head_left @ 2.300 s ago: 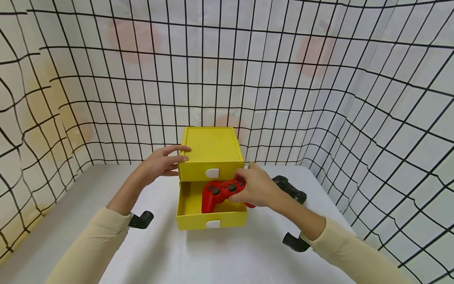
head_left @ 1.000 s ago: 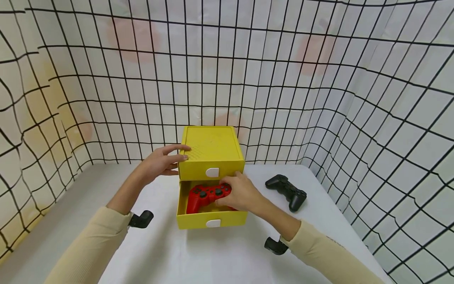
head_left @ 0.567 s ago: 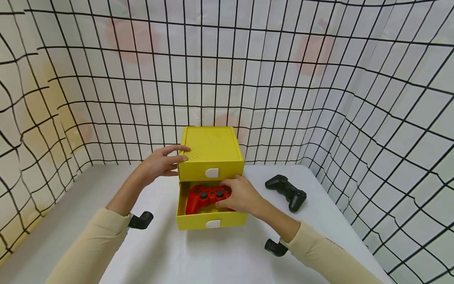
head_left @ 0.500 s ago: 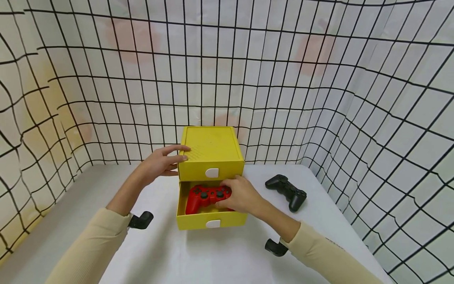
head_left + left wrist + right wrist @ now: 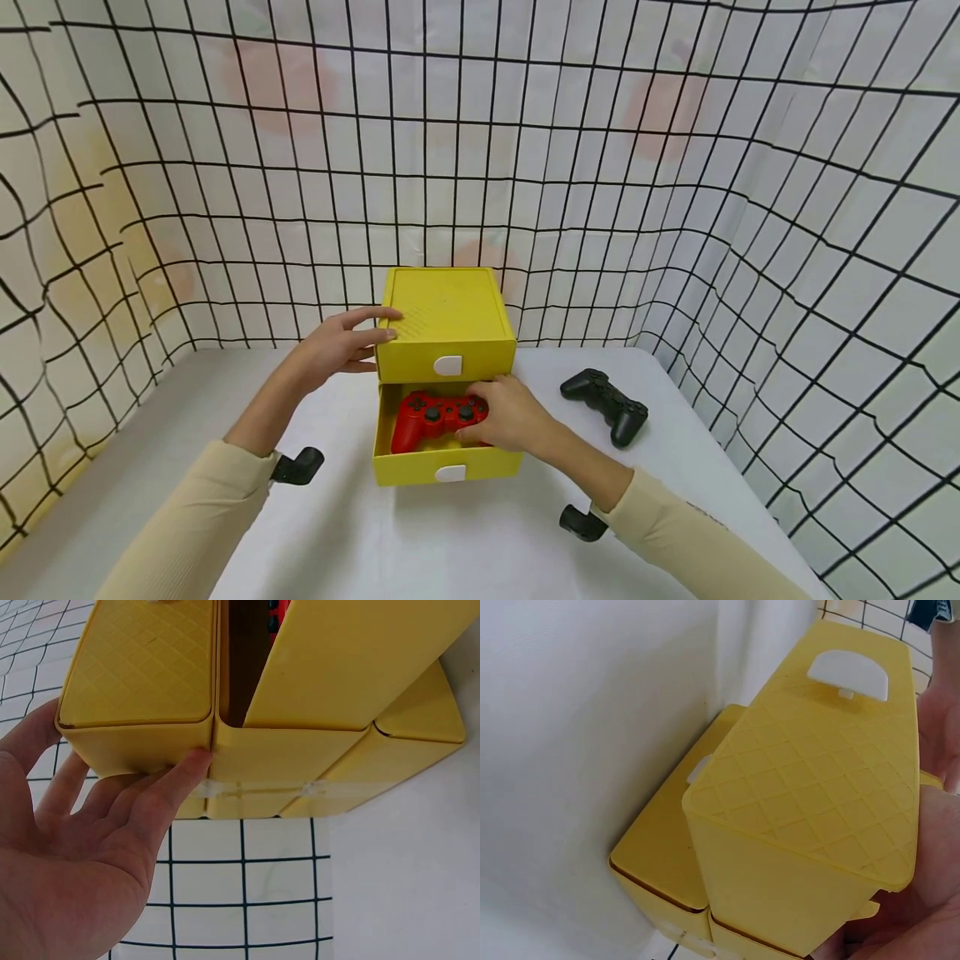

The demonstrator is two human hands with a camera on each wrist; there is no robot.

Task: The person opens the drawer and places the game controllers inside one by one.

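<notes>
A yellow chest of small drawers (image 5: 446, 304) stands on the table, its middle drawer (image 5: 408, 469) pulled out. Inside that drawer is a red game controller (image 5: 426, 417), its left grip and both black sticks visible. My right hand (image 5: 512, 414) reaches over the drawer's right side and holds the controller's right end, which the fingers hide. In the right wrist view, the drawer front (image 5: 802, 772) hides the controller. My left hand (image 5: 333, 343) rests against the chest's upper left edge with extended fingers. The left wrist view shows its fingertips (image 5: 196, 759) on the chest's side.
A black game controller (image 5: 606, 406) lies on the white table (image 5: 450, 550) right of the chest. Black wire grid (image 5: 480, 200) with white sheeting behind it encloses the back and sides. The table's right edge runs close beyond the black controller.
Since the earliest frame, my right hand has moved left and brought the red controller further into the drawer, uncovering the black controller. Over the last half second almost nothing moves. My left hand stays put.
</notes>
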